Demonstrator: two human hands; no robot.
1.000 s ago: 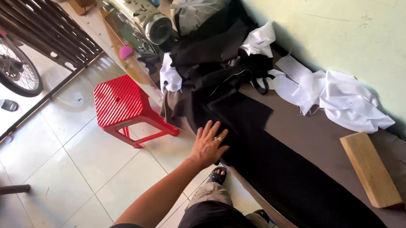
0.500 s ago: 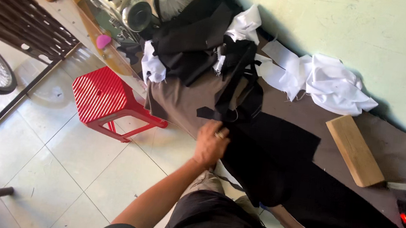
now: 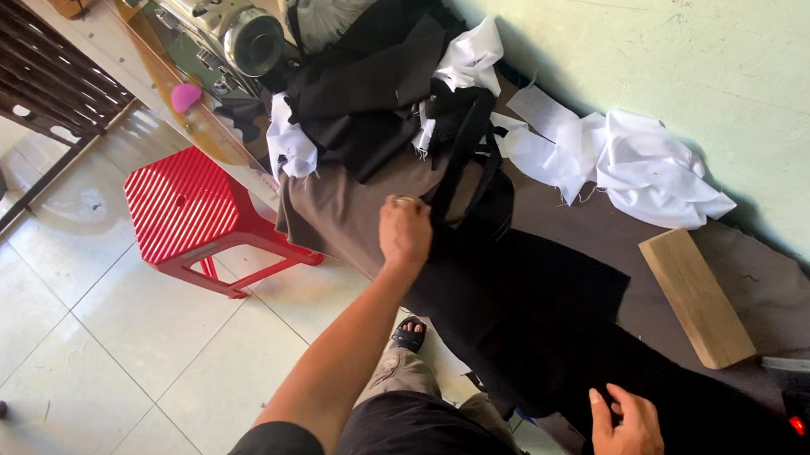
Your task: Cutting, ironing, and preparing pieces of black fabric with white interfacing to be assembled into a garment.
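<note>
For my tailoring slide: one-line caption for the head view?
Left hand gripping black fabric on the brown-covered table, right hand pressing it flat.

- A long black cloth (image 3: 555, 324) lies along a brown-covered worktable (image 3: 346, 211).
- The left hand (image 3: 405, 230) sits on the cloth's far end; the right hand (image 3: 628, 444) on its near part.
- A flat wooden block (image 3: 697, 296) lies beside the cloth, towards the wall.
- Crumpled white fabric (image 3: 633, 161) lies behind the block.
- A red plastic stool (image 3: 188, 215) stands on the floor beside the table.
</note>
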